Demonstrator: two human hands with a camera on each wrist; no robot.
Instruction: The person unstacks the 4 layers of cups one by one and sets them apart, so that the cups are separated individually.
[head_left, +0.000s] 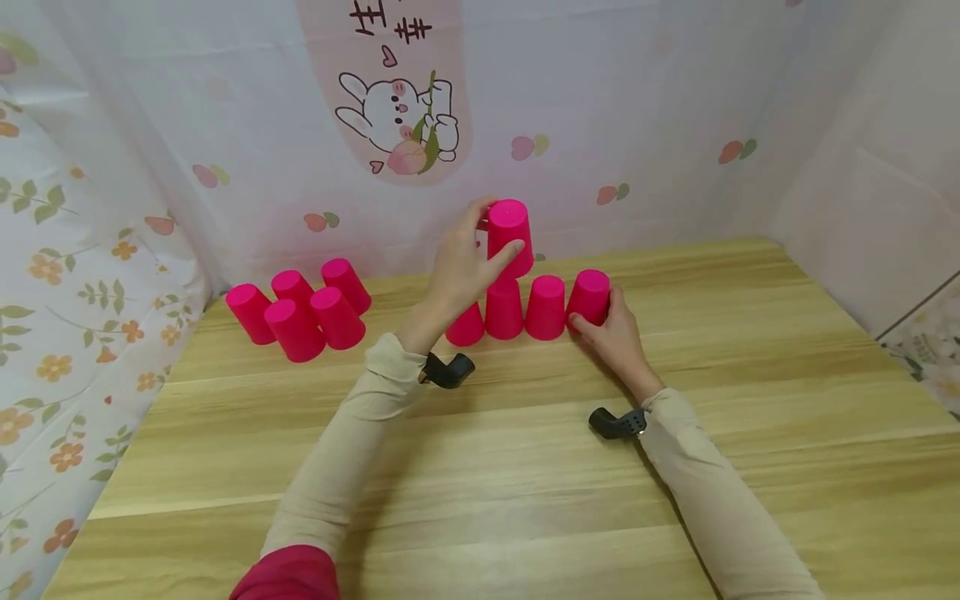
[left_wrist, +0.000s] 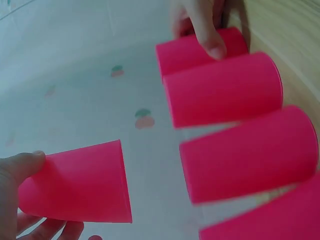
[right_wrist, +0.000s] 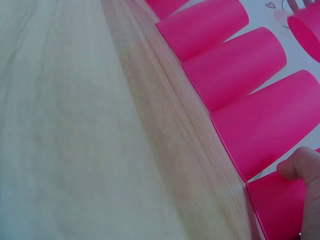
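My left hand [head_left: 459, 265] holds a pink cup [head_left: 509, 233] upside down by its sides, thumb in front. In the left wrist view this raised cup [left_wrist: 82, 185] is apart from a row of upside-down pink cups standing on the table. My right hand [head_left: 618, 337] grips the cup at the row's right end [head_left: 589, 296], thumb on its near side and fingers round the far side. Beside that cup stands another row cup [head_left: 545, 308]. The left-end cup [head_left: 465, 327] is partly hidden behind my left hand and wrist.
To the left, several more upside-down pink cups [head_left: 296, 332] stand grouped on the wooden table [head_left: 495, 483]. A printed curtain [head_left: 600, 108] hangs at the table's back edge, and a flowered cloth [head_left: 82, 333] hangs along the left side. Each wrist wears a black camera mount [head_left: 450, 371].
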